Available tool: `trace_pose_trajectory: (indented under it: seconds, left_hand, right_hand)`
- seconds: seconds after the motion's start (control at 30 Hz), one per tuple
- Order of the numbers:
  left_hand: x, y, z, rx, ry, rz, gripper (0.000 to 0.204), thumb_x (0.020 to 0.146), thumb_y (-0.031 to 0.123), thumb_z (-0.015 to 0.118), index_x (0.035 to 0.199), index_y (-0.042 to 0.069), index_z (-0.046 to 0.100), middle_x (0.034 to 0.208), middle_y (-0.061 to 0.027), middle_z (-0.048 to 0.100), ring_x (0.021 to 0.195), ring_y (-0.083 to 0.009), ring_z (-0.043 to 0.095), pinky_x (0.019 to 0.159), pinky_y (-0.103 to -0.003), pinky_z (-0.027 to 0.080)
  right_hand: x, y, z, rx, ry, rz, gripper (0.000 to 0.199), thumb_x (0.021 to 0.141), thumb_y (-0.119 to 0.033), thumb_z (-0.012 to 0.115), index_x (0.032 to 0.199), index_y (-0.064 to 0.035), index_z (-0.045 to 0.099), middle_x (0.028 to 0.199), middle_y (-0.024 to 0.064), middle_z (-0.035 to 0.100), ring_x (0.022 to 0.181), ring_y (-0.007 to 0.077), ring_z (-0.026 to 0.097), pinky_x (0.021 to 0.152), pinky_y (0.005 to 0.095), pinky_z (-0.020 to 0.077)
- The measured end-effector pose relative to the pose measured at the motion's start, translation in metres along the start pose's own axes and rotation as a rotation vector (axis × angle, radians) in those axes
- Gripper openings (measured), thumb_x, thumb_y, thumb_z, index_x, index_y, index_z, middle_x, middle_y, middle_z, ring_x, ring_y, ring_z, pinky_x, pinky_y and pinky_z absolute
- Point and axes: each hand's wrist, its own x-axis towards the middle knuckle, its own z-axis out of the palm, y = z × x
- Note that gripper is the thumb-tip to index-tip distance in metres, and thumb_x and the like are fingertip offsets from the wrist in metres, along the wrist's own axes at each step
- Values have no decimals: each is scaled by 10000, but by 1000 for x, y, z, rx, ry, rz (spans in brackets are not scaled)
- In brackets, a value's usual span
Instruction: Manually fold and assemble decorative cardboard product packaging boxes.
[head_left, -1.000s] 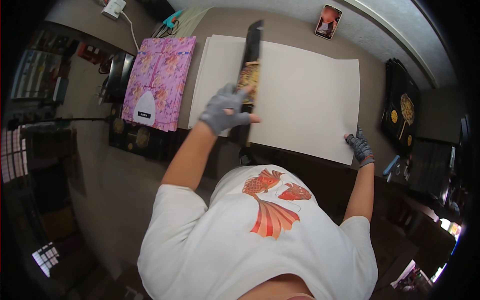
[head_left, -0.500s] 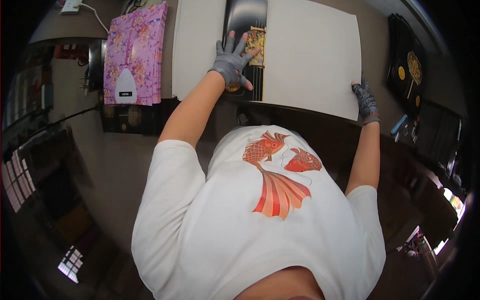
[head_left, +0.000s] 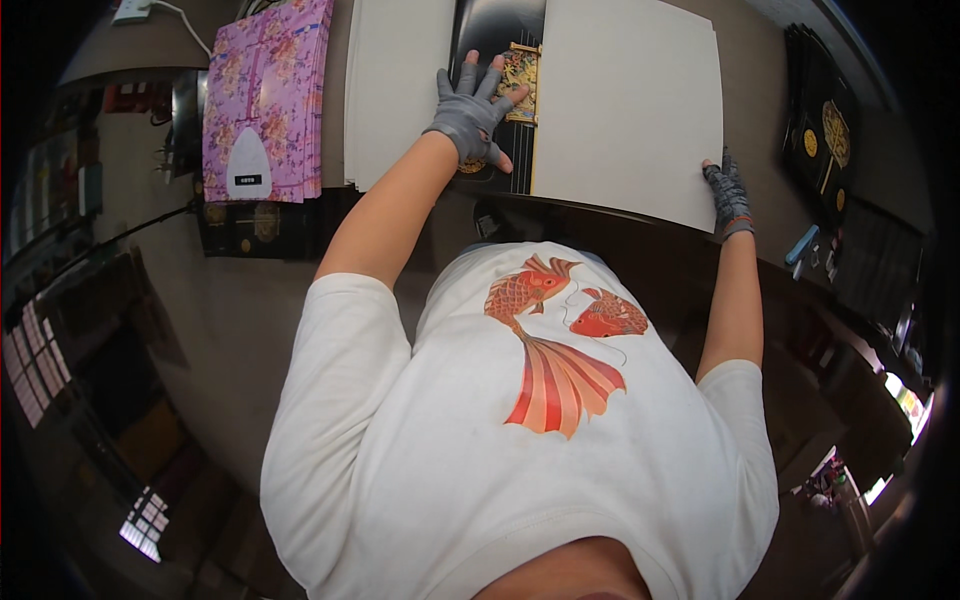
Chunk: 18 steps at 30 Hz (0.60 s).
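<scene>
A: Sheet [head_left: 630, 100] first, since it's the biggest thing in front of you: a large white board lying flat on the table [head_left: 760, 140], right of centre, its near right corner under your right hand [head_left: 728, 192].

B: And the white stack [head_left: 395, 90] on the left?

A: That one sits just left of the black panel [head_left: 497, 70], edges squared, untouched by either hand. The panel runs near to far between the two whites, dark with a gold ornament at its right edge.

B: Where is your left hand [head_left: 472, 118]?

A: Flat on the panel, gloved, fingers spread wide and pressing down, bare fingertips reaching the gold part. It pinches nothing.

B: The right one?

A: Gloved too, resting on the sheet's near right corner. I cannot tell whether your fingers grip the edge or only lie on it; they look close together.

B: How far along would you say you are?

A: My guess: midway. The sheet's left edge lies along the panel's right side, seemingly lined up, but both hands are on the work, so nothing looks finished. The stack suggests more pieces wait.

B: Anything else around?

A: Pink floral packs [head_left: 262, 100] far left, with a black box [head_left: 262, 228] nearer you below them, and black printed pieces [head_left: 825, 130] at the far right.
</scene>
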Motion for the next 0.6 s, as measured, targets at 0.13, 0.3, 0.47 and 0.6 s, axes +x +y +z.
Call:
trace_pose_trajectory:
  seconds: [0.13, 0.3, 0.47, 0.6]
  left_hand:
    - [1, -2, 2, -3, 11, 10, 1245, 444, 707, 807, 1515, 381, 263, 1622, -176, -12, 1459, -471, -88, 1058, -724, 65]
    - [0, -7, 2, -14, -4, 10, 1250, 442, 718, 797, 1517, 364, 268, 1620, -185, -11, 1457, -477, -73, 1047, -728, 70]
    - [4, -7, -5, -13, -1, 18, 1252, 444, 721, 793, 1519, 347, 272, 1620, -186, -11, 1457, -479, -69, 1044, -731, 77]
    - [6, -14, -2, -64, -25, 65, 1240, 478, 729, 775, 1527, 309, 264, 1621, -177, -4, 1460, -468, -78, 1047, -748, 84]
  right_hand:
    - [-3, -13, 1, -122, 26, 37, 700, 881, -352, 641, 1452, -37, 389, 1464, 160, 438, 1346, 294, 415, 1109, 351, 321]
    - [-29, -76, 29, -726, 315, -495, 652, 810, -303, 680, 1376, -53, 476, 1398, 196, 480, 1305, 376, 435, 1116, 428, 337]
    - [-69, -138, 157, -716, -69, -1109, 554, 813, -355, 660, 1291, -94, 563, 1386, 180, 495, 1307, 365, 443, 1089, 545, 317]
    - [-85, -136, 198, -600, -60, -1164, 528, 838, -343, 624, 1312, -119, 558, 1421, 114, 490, 1350, 340, 413, 1091, 588, 281]
